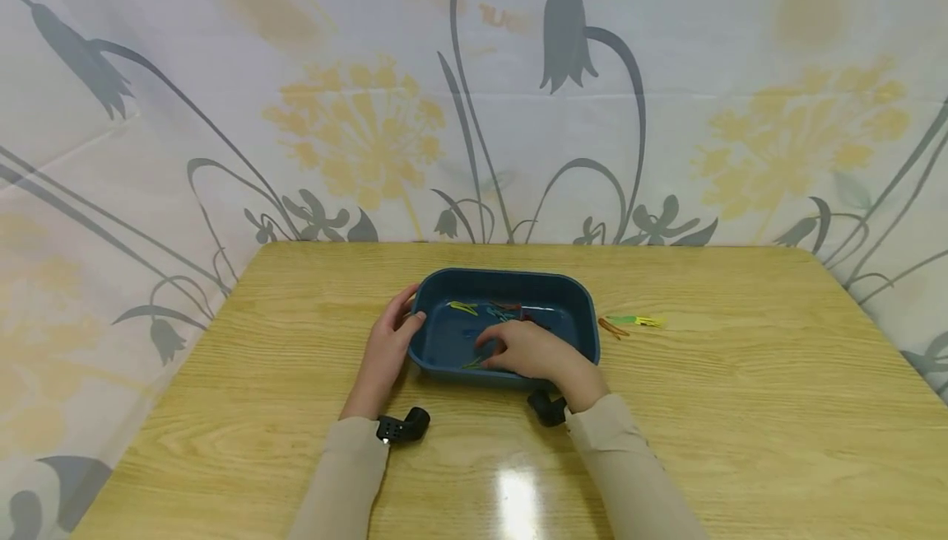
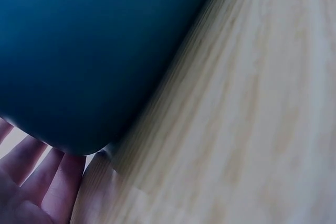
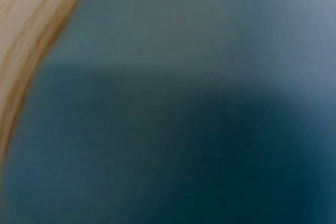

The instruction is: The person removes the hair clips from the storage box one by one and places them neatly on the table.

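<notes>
In the head view, my left hand (image 1: 390,337) holds the left end of a dark blue rectangular tray (image 1: 511,277), thumb at the rim and fingers along the outside. The left wrist view shows those fingers (image 2: 59,187) against the tray's outer wall. Over the tray's front wall reaches my right hand (image 1: 529,348). Its thumb and index finger are bent, with a gap between their tips, and the lower tip is at a thin green strip (image 1: 471,363) inside. A yellow V-shaped strip (image 1: 463,308) and several blue and dark red strips (image 1: 500,312) lie farther back in the tray.
Right of the tray on the wooden table (image 1: 741,375) lie a brown V-shaped strip (image 1: 613,328) and a green and yellow one (image 1: 638,321). Behind the table hangs a flower-patterned cloth (image 1: 666,153). The right wrist view is blurred, mostly the tray's blue wall (image 3: 131,129).
</notes>
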### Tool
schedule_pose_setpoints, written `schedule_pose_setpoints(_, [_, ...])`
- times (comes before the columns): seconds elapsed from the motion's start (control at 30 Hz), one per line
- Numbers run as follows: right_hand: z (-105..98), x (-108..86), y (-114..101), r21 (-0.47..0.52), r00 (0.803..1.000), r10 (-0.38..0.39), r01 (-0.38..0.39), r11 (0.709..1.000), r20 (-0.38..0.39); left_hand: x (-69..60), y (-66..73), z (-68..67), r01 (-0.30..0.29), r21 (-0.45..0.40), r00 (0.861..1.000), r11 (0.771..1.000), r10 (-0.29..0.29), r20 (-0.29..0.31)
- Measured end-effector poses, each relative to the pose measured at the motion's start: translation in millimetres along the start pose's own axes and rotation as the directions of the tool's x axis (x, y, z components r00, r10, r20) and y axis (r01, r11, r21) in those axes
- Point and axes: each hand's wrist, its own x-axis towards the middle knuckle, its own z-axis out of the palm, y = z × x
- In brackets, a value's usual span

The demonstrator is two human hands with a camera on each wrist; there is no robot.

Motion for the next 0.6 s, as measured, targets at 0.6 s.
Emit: schedule_pose_setpoints(0.6, [1.6, 4.3, 0.9, 0.059, 0.994, -0.072, 0.068, 0.996, 0.078, -1.1, -1.4, 1.0, -0.01, 0.005, 1.0, 1.0, 0.01, -0.012])
